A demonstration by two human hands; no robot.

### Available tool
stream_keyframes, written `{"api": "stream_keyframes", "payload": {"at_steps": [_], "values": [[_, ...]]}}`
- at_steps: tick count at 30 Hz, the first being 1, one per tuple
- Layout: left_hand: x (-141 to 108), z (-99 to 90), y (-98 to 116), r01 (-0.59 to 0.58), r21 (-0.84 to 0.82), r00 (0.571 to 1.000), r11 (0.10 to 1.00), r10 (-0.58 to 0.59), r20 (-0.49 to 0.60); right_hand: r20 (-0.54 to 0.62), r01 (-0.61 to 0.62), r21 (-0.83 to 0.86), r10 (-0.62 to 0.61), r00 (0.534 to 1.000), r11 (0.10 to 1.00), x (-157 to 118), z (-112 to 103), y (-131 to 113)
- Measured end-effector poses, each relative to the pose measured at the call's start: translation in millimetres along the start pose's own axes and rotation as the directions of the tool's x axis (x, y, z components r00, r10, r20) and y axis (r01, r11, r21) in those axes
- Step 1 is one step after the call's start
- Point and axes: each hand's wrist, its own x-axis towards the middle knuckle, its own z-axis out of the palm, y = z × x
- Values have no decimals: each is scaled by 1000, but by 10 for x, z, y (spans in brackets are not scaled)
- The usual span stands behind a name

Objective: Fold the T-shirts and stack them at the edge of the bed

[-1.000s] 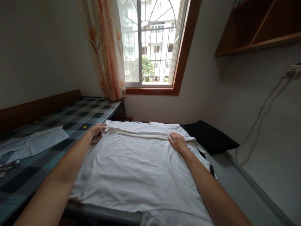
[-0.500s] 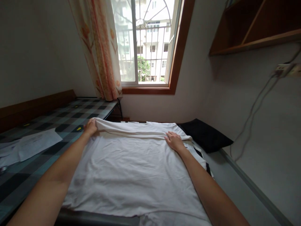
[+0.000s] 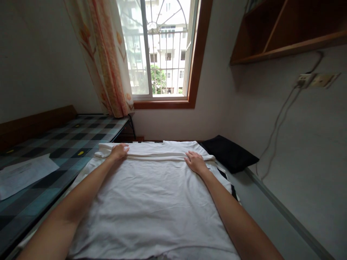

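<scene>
The white cloth (image 3: pixel 157 206) lies spread on the table (image 3: pixel 271 216), from the middle of the view down to 6 o'clock. Its far part carries a long band of fold (image 3: pixel 155 156), which looks formed almost from one side to the other; the large near part lies in one open sheet, not folded, with many soft wrinkles, so I judge that only the far strip is worked. The two hands are apart. The left hand (image 3: pixel 119 151), toward 11 o'clock, touches the band, but I cannot tell if its fingers pinch the fabric. The right hand (image 3: pixel 195 161), toward 1 o'clock, rests palm down with fingers extended, at the band's near edge. Farther out, a black cushion (image 3: pixel 230 153) is at 2 o'clock, a checked bed (image 3: pixel 62 139) with papers (image 3: pixel 27 173) at 9 o'clock, and a window (image 3: pixel 168 47) at 12 o'clock.
</scene>
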Motion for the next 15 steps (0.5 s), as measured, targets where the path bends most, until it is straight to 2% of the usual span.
{"api": "stream_keyframes", "payload": {"at_steps": [5,12,15], "values": [[89,115,137,-44,-2,994,999,43,102,30,-22,-35,23,999,999,34,21,1],[161,140,202,61,28,987,998,-65,146,133,-49,-82,60,989,995,123,23,-21],[201,175,216,60,33,986,998,-65,152,196,-55,-72,69,978,996,215,-15,-9]]}}
